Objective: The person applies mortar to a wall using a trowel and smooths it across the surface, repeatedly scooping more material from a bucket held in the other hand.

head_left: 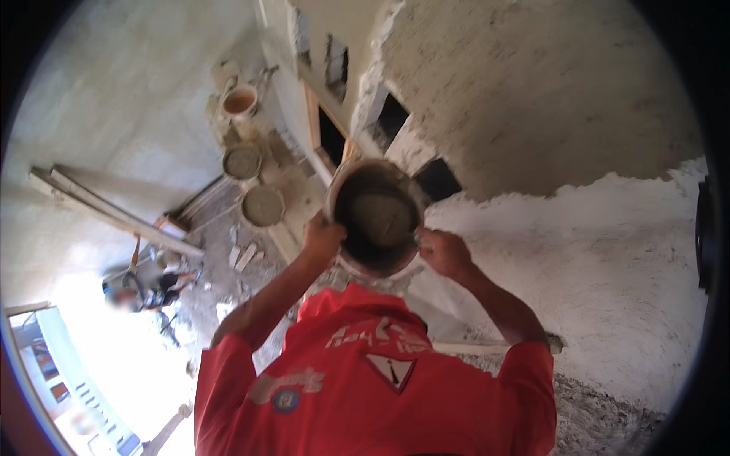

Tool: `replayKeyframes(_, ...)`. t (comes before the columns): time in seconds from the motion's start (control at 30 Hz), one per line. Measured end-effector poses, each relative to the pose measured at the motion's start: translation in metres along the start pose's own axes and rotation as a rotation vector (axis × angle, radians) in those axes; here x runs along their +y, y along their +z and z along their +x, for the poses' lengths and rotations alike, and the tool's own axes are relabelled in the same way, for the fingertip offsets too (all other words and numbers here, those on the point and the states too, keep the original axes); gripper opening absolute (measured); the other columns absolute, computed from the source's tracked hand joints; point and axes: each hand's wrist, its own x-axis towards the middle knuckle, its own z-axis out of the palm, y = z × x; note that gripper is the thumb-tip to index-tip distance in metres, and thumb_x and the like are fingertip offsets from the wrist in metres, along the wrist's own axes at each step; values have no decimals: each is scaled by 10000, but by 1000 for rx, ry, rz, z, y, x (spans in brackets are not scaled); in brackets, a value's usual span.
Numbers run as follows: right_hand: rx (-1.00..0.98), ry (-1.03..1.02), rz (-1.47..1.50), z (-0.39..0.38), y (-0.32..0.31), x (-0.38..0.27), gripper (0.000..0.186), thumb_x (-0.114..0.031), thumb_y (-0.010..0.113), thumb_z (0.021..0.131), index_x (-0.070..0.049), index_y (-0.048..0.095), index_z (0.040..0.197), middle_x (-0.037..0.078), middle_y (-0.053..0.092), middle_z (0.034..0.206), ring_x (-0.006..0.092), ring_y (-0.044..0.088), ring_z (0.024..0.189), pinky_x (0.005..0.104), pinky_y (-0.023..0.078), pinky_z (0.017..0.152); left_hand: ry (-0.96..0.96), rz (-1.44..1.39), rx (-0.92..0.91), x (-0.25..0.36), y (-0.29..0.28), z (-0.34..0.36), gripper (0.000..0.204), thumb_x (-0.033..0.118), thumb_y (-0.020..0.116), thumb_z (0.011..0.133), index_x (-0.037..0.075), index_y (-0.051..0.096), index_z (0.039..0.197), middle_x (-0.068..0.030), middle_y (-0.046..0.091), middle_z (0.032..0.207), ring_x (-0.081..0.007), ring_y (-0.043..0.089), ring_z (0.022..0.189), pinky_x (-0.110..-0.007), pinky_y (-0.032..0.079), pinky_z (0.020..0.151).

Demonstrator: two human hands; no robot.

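Note:
A round bucket (357,262) with dark insides and grey wet mortar (378,215) at its bottom is held up in front of my chest. My left hand (323,237) is closed on the left side of its rim, and my right hand (439,249) grips the right side. The bucket partly hides a wooden frame (310,106) and the wall openings behind it, one of them a dark square (436,180) just to its right.
Several tubs of mortar (263,205) and reddish liquid (239,102) stand on a plank platform (300,216) to the left. Long boards (114,216) lean there. Another person (156,292) is at lower left amid rubble (245,258). Part-plastered wall (532,99) fills the right.

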Motion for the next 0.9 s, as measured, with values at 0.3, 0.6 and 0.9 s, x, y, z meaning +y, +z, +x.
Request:
replayKeyframes(0.3,-32,3,91,32,-171,-65,474,-215,765,744,-80,562,1151,189,676,963,363,670,910,426,526,786,13,-114,112,-33,0,13,424,-18,574,667,-1,574,1091,-103,574,712,-190,496,407,-330,396,310)
replayKeyframes(0.6,196,-320,-149,25,-382,-202,429,-210,757,802,-12,625,1159,115,675,886,222,667,778,360,542,704,-130,-149,279,-75,-26,15,488,-79,560,631,5,549,1112,-137,592,834,-270,585,585,-408,427,395)
replayKeyframes(0.9,384,-171,429,39,-482,-193,512,-189,675,888,14,521,1332,126,651,859,133,605,644,217,508,520,-88,-344,349,-101,-22,27,467,-69,558,630,-4,553,1092,-131,579,766,-258,549,523,-399,405,387)
